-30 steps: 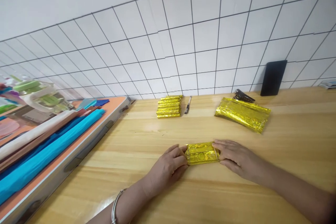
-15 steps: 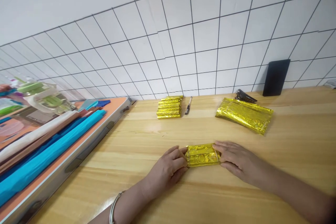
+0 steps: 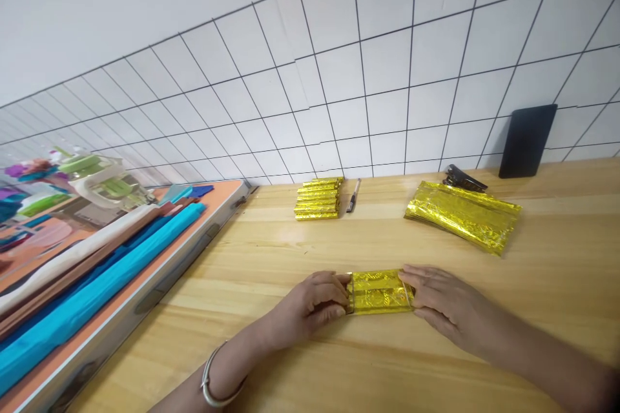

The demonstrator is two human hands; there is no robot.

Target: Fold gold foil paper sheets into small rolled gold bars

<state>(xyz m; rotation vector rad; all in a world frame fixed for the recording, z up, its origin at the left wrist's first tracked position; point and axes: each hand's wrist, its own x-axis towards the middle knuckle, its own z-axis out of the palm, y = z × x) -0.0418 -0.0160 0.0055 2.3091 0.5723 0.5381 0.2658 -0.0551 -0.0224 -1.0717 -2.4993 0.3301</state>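
Note:
A folded sheet of gold foil paper (image 3: 381, 292) lies flat on the wooden table between my two hands. My left hand (image 3: 322, 303) pinches its left end, with a bangle round the wrist. Closed on the right end is my right hand (image 3: 438, 300), fingers partly over the foil. Farther back sits a stack of rolled or folded gold foil strips (image 3: 317, 200). A flat pile of gold foil sheets (image 3: 462, 216) lies at the back right, with a black clip (image 3: 462, 177) behind it.
Beside the gold strips lies a pen (image 3: 353, 196). A black slab like a phone (image 3: 527, 141) leans on the tiled wall. To the left, an orange-topped raised board (image 3: 227, 190) carries blue, brown and white rolls (image 3: 159, 239) and a green-and-white bottle-like object (image 3: 104, 177).
The camera view has shifted slightly, so the things on the table appear a little farther right. Both hands still grip the foil ends; the left fingers have shifted slightly.

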